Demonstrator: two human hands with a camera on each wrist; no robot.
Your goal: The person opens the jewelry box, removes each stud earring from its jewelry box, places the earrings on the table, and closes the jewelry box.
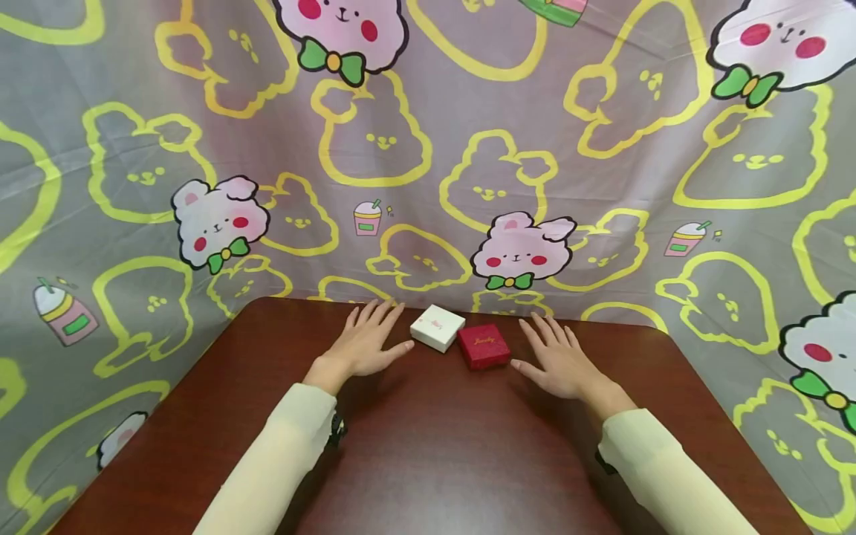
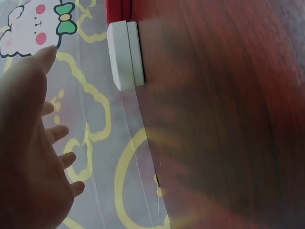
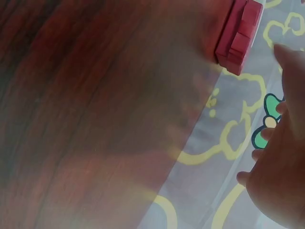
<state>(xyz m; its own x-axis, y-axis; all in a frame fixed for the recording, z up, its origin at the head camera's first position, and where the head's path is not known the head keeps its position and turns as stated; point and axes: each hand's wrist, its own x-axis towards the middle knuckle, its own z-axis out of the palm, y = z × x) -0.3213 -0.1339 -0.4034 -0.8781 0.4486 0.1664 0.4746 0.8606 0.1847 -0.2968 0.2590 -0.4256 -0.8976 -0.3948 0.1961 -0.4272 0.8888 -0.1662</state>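
Two small square boxes stand side by side near the table's far edge: a white box (image 1: 438, 328) and, just right of it, a red box (image 1: 484, 346) with gold lettering. To the left of the white box, my left hand (image 1: 364, 342) is spread, palm down, its thumb pointing toward that box. My right hand (image 1: 558, 360) is likewise spread, right of the red box, thumb tip close to its side. Neither hand holds anything. The left wrist view shows the white box (image 2: 125, 56) beyond the thumb; in the right wrist view the red box (image 3: 239, 37) has a bow on its side.
The dark red-brown wooden table (image 1: 441, 446) carries both boxes. A grey curtain (image 1: 401, 148) with yellow bear outlines and pink-cheeked rabbits hangs behind the table and along both sides. Both forearms wear pale sleeves (image 1: 277, 453), with a dark band at each wrist.
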